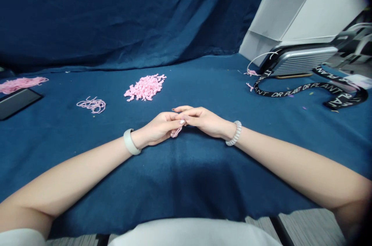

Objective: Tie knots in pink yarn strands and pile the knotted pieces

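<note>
A short pink string (176,132) pokes out below the fingers where both hands meet, near the middle of the blue cloth. My left hand (162,127), wearing a pale wristband, is closed around it. My right hand (203,122), with a clear coil bracelet at its wrist, pinches at the same spot, thumb tip against the left fingertips. Most of the string is hidden by the fingers. Beyond them lies a heap of small knotted pink string pieces (145,87). A loose tangle of light pink strings (92,105) rests to the left of the heap.
At the far left are a pink string bundle (23,84) and a dark flat device (19,102). On the right, a black lettered strap (293,90) runs out from a silver ribbed case (305,61). Blue cloth (130,195) covers the table and hangs behind it.
</note>
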A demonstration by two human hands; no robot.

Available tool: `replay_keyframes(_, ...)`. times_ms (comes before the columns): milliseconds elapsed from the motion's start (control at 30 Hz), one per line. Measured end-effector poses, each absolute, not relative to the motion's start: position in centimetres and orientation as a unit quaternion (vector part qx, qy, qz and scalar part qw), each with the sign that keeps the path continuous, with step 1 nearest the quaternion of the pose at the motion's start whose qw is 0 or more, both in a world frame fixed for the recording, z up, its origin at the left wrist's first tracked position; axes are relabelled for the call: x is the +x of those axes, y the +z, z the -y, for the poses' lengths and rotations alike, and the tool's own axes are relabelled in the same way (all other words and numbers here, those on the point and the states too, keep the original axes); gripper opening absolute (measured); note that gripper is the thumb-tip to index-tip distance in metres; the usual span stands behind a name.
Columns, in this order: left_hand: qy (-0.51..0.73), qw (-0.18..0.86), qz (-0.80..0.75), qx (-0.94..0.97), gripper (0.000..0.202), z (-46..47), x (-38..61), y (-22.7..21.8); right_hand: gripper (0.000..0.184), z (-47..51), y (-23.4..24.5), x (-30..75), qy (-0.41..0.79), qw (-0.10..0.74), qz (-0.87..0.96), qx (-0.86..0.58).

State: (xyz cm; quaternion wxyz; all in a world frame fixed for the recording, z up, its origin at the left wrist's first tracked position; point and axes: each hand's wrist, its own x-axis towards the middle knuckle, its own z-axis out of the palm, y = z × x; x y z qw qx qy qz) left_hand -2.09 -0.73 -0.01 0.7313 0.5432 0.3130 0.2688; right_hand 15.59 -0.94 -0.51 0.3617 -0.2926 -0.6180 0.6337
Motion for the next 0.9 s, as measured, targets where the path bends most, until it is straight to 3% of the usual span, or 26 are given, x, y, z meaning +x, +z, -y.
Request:
replay_keyframes(267, 0.262, 0.715, -0.298, 0.576, 0.021, 0.5, -2.1, -0.8, 0.014, 1.0, -0.6, 15.2, 0.690, 0.390, 0.536, -0.290)
replay_keyframes(700, 0.301, 0.747, -0.332, 0.491, 0.015, 0.6, -1.8, -0.4, 0.026, 1.2, -1.8, 14.4, 0.597, 0.498, 0.518, -0.356)
replay_keyframes(900, 0.235, 0.751, -0.335, 0.518, 0.017, 0.4, -1.9, -0.4, 0.027, 1.3, -1.4, 14.3, 0.585, 0.500, 0.523, -0.366)
